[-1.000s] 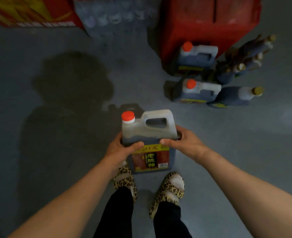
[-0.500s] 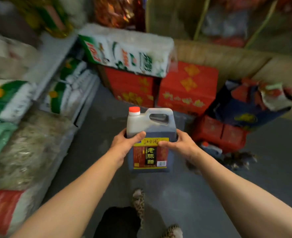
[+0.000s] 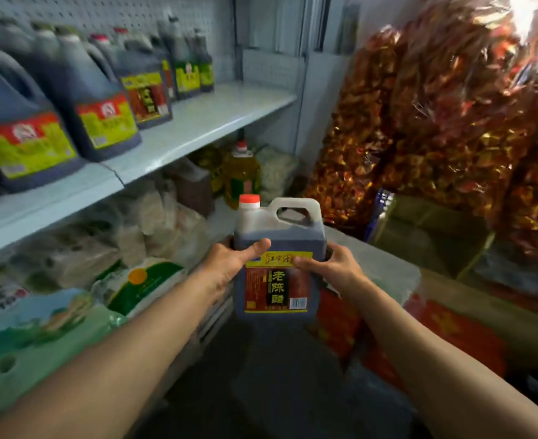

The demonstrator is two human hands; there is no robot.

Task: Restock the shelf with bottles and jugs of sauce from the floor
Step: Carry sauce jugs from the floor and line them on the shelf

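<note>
**Q:** State the condition of the grip.

**A:** My left hand (image 3: 229, 264) clasps the left side of the jug (image 3: 278, 264), thumb laid across its front face just above the label. My right hand (image 3: 331, 269) clasps the right side, thumb resting on the yellow band at the label's top. Both sets of fingers wrap behind the jug, out of sight. I hold the jug upright in the air at the centre of the view, in front of me.

**Q:** Describe the jug.

**A:** It has an orange cap (image 3: 249, 201) at upper left and a white moulded handle (image 3: 297, 210) at upper right. Dark liquid fills the body. The label is red, black and yellow.

**Q:** Where does it sit relative to the shelf?

**A:** The shelf (image 3: 204, 118) lies up and to my left, well apart from the jug. Stocked jugs (image 3: 96, 99) of dark sauce stand in a row along its left portion; its right portion is bare. Below it lie bagged goods (image 3: 141, 280). To my right stand sacks of red and gold wrapped items (image 3: 435, 122) and red cartons (image 3: 451, 337).
</note>
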